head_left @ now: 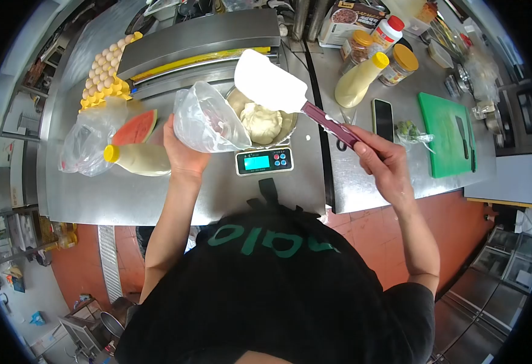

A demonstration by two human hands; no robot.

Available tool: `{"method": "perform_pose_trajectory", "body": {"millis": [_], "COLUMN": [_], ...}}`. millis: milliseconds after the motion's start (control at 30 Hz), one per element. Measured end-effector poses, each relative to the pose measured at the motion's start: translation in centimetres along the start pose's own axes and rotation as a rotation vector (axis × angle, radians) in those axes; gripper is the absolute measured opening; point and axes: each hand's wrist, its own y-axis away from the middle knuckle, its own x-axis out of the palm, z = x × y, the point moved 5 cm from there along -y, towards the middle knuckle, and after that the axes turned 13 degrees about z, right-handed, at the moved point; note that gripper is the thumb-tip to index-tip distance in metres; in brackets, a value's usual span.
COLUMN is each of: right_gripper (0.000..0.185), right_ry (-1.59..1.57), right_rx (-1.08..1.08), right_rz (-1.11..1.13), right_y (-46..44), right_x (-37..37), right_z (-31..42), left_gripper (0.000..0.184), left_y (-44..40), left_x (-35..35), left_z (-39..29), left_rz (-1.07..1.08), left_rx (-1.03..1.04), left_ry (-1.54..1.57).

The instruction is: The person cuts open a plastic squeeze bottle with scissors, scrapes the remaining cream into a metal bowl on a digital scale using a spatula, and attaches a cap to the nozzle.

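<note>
My left hand (184, 148) holds a translucent plastic bowl (208, 118), tilted to the right, with white residue inside. Right beside it, a metal bowl (289, 128) with a pale creamy mound (261, 123) sits on a digital scale (264, 162) whose display is lit. In my right hand (382, 159) is the purple handle of a spatula (272, 82); its wide white blade is above the metal bowl's back part. The fingers of my right hand are closed round the handle's end.
At left lie a yellow-capped bottle (141, 159), a watermelon piece (133, 128), a plastic bag (93, 142) and an egg tray (105, 91). To the right are another bottle (357, 85), jars (397, 65), a phone (383, 119) and a green board (442, 139) with knives.
</note>
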Motion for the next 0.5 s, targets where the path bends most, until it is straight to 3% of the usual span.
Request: {"method": "perform_pose_trajectory", "body": {"millis": [33,100,300,400,500], "right_gripper": [0.03,0.028,0.026,0.024,0.022], "right_ry": [-0.001,0.4,0.714,0.798,0.781], "right_rx": [-0.002,-0.203,-0.263,-0.149,-0.176], "right_rz": [-0.005,-0.063,-0.009,0.081,0.147], "right_y": [0.1,0.4,0.3,-0.7,-2.8], "right_x": [-0.2,-0.6,-0.1,0.5,1.6], "right_z": [0.7,3.3,7.2,8.1,8.1], "left_gripper": [0.051,0.049,0.049,0.051,0.049], "left_y": [-0.1,-0.3,-0.1,0.0,0.3], "left_x": [0.0,0.4,1.7,1.7,3.1], "left_z": [-0.3,-0.5,-1.8,-2.3,-2.9], "left_rz": [-0.009,-0.014,-0.055,-0.064,-0.044], "left_rx": [0.008,0.019,0.065,0.123,0.246], "left_ry": [0.022,0.045,-0.057,-0.113,-0.261]}}
